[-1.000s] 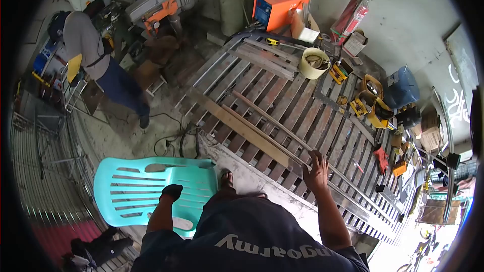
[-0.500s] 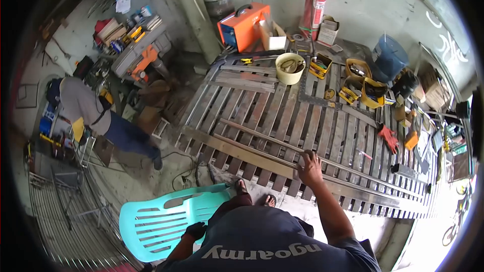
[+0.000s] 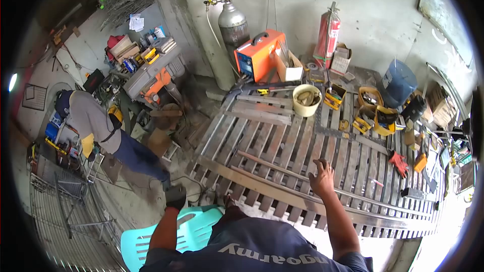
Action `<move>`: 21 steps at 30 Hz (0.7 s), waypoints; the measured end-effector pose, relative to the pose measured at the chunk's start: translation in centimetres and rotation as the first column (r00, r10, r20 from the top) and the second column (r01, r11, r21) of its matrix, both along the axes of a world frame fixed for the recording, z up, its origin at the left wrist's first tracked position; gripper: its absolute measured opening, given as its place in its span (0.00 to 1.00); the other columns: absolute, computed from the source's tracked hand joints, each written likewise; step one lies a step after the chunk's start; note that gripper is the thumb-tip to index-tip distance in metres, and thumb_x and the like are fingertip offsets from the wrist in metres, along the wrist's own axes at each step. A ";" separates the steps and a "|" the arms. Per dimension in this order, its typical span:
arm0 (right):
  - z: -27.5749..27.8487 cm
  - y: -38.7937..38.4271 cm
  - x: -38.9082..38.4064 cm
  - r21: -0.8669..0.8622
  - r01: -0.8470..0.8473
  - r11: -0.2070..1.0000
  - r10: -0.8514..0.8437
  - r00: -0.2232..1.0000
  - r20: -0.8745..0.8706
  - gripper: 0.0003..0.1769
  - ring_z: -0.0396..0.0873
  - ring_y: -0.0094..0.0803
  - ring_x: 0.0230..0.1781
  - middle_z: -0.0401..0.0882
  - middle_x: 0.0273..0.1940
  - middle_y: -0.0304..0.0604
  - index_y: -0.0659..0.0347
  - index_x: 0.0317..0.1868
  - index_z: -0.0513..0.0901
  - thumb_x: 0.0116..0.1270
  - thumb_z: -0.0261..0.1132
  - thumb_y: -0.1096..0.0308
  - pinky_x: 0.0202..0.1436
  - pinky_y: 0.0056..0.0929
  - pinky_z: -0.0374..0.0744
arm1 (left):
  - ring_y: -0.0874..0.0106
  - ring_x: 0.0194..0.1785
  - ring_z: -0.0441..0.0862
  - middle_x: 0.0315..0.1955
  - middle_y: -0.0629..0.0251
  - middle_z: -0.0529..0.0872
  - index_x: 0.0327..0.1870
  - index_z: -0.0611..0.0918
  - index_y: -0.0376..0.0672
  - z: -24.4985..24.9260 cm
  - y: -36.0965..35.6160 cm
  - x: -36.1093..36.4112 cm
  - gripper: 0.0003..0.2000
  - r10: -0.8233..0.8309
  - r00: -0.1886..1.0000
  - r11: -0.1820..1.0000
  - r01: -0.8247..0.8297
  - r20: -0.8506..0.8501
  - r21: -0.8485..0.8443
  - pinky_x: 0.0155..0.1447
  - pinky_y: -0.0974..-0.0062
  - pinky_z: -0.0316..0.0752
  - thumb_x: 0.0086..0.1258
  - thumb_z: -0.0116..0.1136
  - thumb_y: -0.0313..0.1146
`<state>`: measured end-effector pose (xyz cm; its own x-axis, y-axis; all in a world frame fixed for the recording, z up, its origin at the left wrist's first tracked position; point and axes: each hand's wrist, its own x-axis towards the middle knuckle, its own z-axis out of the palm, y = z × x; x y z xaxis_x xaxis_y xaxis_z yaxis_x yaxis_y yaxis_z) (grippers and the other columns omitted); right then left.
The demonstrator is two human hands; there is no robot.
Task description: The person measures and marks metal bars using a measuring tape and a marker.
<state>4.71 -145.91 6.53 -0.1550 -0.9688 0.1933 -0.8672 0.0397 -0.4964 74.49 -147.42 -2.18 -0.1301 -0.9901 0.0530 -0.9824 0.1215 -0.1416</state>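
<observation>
My right hand (image 3: 321,177) is bare, with thumb and fingers apart and nothing between them. It hovers over the slatted metal table, just above the long thin metal bars (image 3: 272,165). A wide flat metal strip (image 3: 262,182) lies along the table's near edge. My left hand (image 3: 176,196) wears a dark glove with a greyish patch and is raised above the back of the turquoise plastic chair (image 3: 197,226). Its fingers cannot be made out clearly, nor whether it holds anything.
Another person (image 3: 98,121) bends over at the left. On the table stand an orange machine (image 3: 262,55), a fire extinguisher (image 3: 327,38), a cream bucket (image 3: 306,100), yellow containers (image 3: 385,121) and red gloves (image 3: 398,163). A gas cylinder (image 3: 233,25) stands behind.
My right hand has come off the metal bars and its fingers have spread. The gloved left hand has risen forward from beside my body. The view has shifted, showing more wall.
</observation>
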 end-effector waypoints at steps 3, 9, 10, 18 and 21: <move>1.0 -5.7 4.4 0.057 -0.018 0.998 0.018 1.000 0.013 0.36 0.72 0.55 0.77 0.75 0.75 0.51 0.56 0.73 0.79 0.65 0.80 0.67 0.78 0.57 0.71 | 0.39 0.72 0.79 0.67 0.39 0.83 0.76 0.76 0.38 10.2 -12.8 -3.7 0.35 -0.050 0.980 0.943 -0.017 -0.192 -0.332 0.79 0.40 0.69 0.73 0.67 0.49; -4.6 -19.8 15.2 0.087 0.053 0.995 -0.054 0.998 0.011 0.34 0.68 0.56 0.81 0.72 0.77 0.53 0.57 0.73 0.79 0.70 0.78 0.59 0.83 0.58 0.66 | 0.40 0.69 0.80 0.67 0.42 0.83 0.80 0.75 0.38 26.3 -37.8 -7.6 0.36 -0.418 0.900 0.866 0.353 -0.126 -0.354 0.74 0.42 0.72 0.75 0.68 0.49; -5.9 -21.7 16.7 0.085 0.106 0.991 -0.107 0.994 0.003 0.34 0.68 0.56 0.81 0.72 0.77 0.54 0.57 0.73 0.79 0.70 0.78 0.58 0.83 0.58 0.66 | 0.43 0.62 0.86 0.63 0.46 0.86 0.78 0.78 0.38 28.4 -41.5 -8.6 0.33 -0.492 0.864 0.828 0.425 -0.109 -0.366 0.68 0.44 0.78 0.77 0.67 0.46; -12.1 -28.2 22.7 0.068 0.395 0.916 -0.385 0.914 -0.128 0.38 0.60 0.56 0.87 0.75 0.76 0.52 0.56 0.78 0.74 0.71 0.69 0.52 0.87 0.70 0.54 | 0.49 0.34 0.89 0.29 0.55 0.91 0.37 0.88 0.46 36.7 -71.2 -17.4 0.19 -0.609 0.657 0.538 0.754 0.444 -0.377 0.42 0.44 0.80 0.84 0.55 0.48; -11.1 -28.6 22.6 0.055 0.405 0.913 -0.393 0.908 -0.147 0.36 0.62 0.56 0.84 0.76 0.74 0.52 0.56 0.74 0.76 0.69 0.70 0.52 0.85 0.68 0.54 | 0.55 0.44 0.91 0.39 0.58 0.92 0.51 0.90 0.47 36.3 -75.8 -24.6 0.17 -0.729 0.544 0.455 0.838 0.415 -0.300 0.56 0.47 0.81 0.80 0.59 0.50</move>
